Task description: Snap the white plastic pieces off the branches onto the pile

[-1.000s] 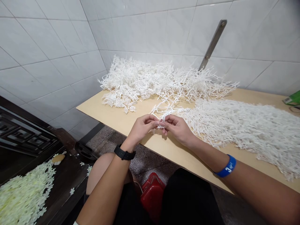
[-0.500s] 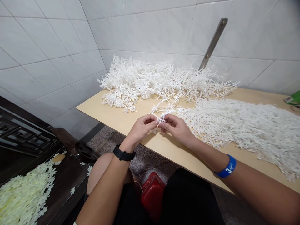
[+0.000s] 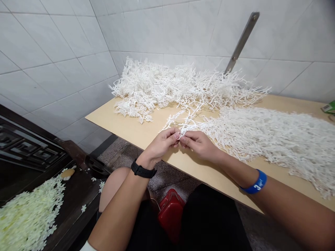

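White branching strands (image 3: 185, 126) lie over the near side of the bench (image 3: 104, 116), their ends pinched by your left hand (image 3: 167, 139) and your right hand (image 3: 195, 141), fingertips close together. To the right, a flat white pile (image 3: 277, 136) crowds your right hand; on the far side, a tangled heap (image 3: 167, 83) stands before the tiled wall (image 3: 183, 31) and covers the foot of a metal bar (image 3: 242, 42). Pale flowers (image 3: 31, 212) spread at near left.

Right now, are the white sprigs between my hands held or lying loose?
Held: the left hand and right hand nearly meet, both pinching the white sprigs between them.
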`<state>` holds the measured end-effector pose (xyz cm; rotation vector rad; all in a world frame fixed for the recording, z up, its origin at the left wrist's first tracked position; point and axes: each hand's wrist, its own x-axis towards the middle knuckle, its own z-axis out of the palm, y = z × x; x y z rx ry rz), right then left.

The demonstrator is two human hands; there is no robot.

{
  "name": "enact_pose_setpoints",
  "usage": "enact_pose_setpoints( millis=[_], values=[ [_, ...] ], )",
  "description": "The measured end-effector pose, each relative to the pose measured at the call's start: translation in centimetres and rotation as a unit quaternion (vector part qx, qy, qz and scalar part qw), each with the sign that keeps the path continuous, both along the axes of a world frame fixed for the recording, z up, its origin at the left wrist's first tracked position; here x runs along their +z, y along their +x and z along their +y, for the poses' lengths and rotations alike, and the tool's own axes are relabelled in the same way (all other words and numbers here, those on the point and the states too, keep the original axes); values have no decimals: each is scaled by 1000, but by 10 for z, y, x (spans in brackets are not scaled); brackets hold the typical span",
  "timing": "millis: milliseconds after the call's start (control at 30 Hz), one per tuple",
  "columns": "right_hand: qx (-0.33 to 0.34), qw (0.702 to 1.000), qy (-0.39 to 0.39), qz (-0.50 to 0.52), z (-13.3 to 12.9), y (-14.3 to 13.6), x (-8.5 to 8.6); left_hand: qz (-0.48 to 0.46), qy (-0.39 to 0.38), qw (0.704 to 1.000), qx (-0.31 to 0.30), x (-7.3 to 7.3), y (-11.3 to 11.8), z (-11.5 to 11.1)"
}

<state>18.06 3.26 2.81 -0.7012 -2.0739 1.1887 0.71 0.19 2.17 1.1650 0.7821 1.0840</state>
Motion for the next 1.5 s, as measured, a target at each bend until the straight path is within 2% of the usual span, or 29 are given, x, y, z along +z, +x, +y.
enact_pose_setpoints(
  millis=[167, 267, 333, 433, 500, 533, 567, 633, 733, 800, 833, 900, 933, 967, 1033, 1067, 1133, 1167, 1200, 1267, 1333, 1400, 1500],
  values=[
    [-15, 999, -15, 44, 5, 4, -2, -126, -41, 991, 27, 12, 9, -6],
    [-45, 998, -3, 45, 9, 4, -7, -118, -37, 991, 52, 16, 10, -4],
    [-74, 997, 25, 14, 10, 3, -11, -71, -12, 990, 118, 13, 7, 0],
    [-102, 988, 90, -71, 8, 0, -16, -12, 22, 973, 230, 5, -5, 7],
    [-99, 975, 140, -141, 4, -1, -17, 32, 36, 958, 282, 8, -16, 7],
    [-95, 967, 158, -178, 2, -2, -18, 49, 44, 947, 315, 14, -21, 6],
    [-98, 958, 166, -214, 0, -3, -18, 58, 53, 935, 346, 23, -25, 3],
    [-103, 941, 185, -265, -1, -4, -18, 75, 85, 914, 389, 50, -26, 0],
    [-93, 920, 217, -313, 0, -4, -18, 141, 226, 875, 404, 106, -1, 9],
    [-104, 911, 224, -329, -1, -2, -17, 165, 318, 852, 381, 141, 29, 37],
    [-117, 909, 224, -333, -2, -1, -16, 192, 347, 847, 353, 154, 44, 57],
    [-143, 906, 220, -333, -3, 0, -16, 332, 361, 826, 278, 167, 65, 102],
    [-155, 905, 219, -330, -4, 1, -16, 424, 332, 810, 230, 167, 68, 121],
    [-166, 904, 221, -325, -4, 1, -16, 452, 311, 808, 214, 163, 66, 133],
    [-185, 903, 227, -316, -3, 2, -16, 469, 291, 808, 206, 145, 51, 132],
    [-194, 901, 230, -313, -2, 2, -16, 468, 292, 807, 213, 132, 40, 119],
    [-210, 896, 235, -314, -1, 2, -16, 453, 278, 801, 275, 100, 18, 75],
    [-215, 894, 236, -314, -1, 1, -15, 458, 243, 795, 316, 82, 9, 49],
    [-219, 892, 238, -315, -1, 1, -14, 470, 197, 794, 331, 63, 2, 24],
    [-230, 885, 253, -316, -1, 0, -12, 493, 128, 811, 289, 28, -4, -17],
    [-248, 872, 290, -307, -2, -1, -9, 520, 155, 806, 237, 2, -2, -40],
    [-262, 857, 338, -287, -3, -1, -6, 535, 177, 791, 236, -10, 3, -44],
    [-248, 845, 399, -257, -2, 1, 4, 536, 159, 794, 238, -9, 8, -35]
  ],
)
